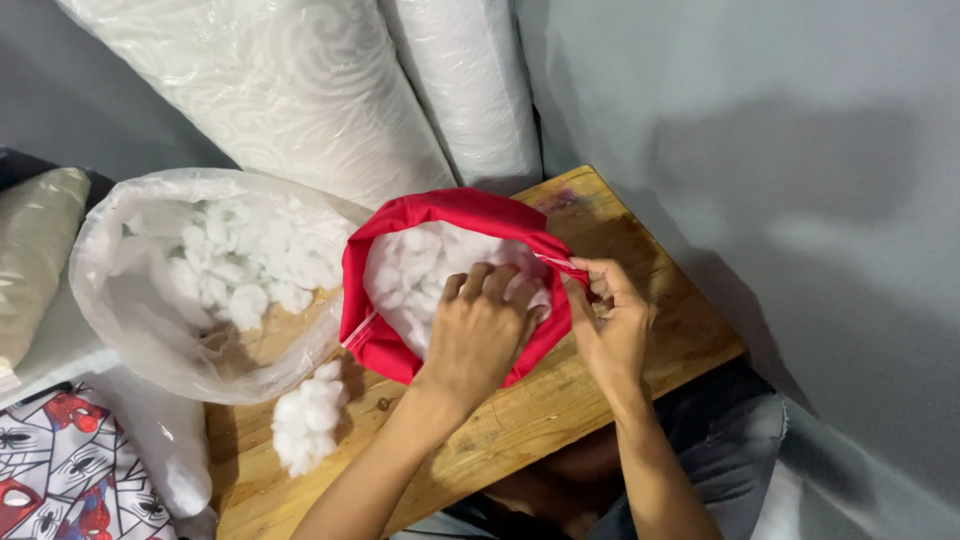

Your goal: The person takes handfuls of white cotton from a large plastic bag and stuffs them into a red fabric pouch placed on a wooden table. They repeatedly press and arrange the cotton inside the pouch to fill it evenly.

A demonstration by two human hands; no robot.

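A red fabric cover (395, 350) stands open on a wooden table (600, 400), full of white fluffy stuffing (410, 270). My left hand (480, 330) reaches into the opening, palm down on the stuffing, fingers spread. My right hand (612, 320) pinches the red cover's rim at its right side, by the zip edge. To the left, a clear plastic bag (110, 300) lies open with more white stuffing (240, 265) inside.
A loose clump of stuffing (305, 415) lies on the table near the bag. Two white wrapped rolls (330, 90) lean against the grey wall behind. A beige cushion (35, 250) and a printed red-and-blue fabric (70, 470) sit at the left.
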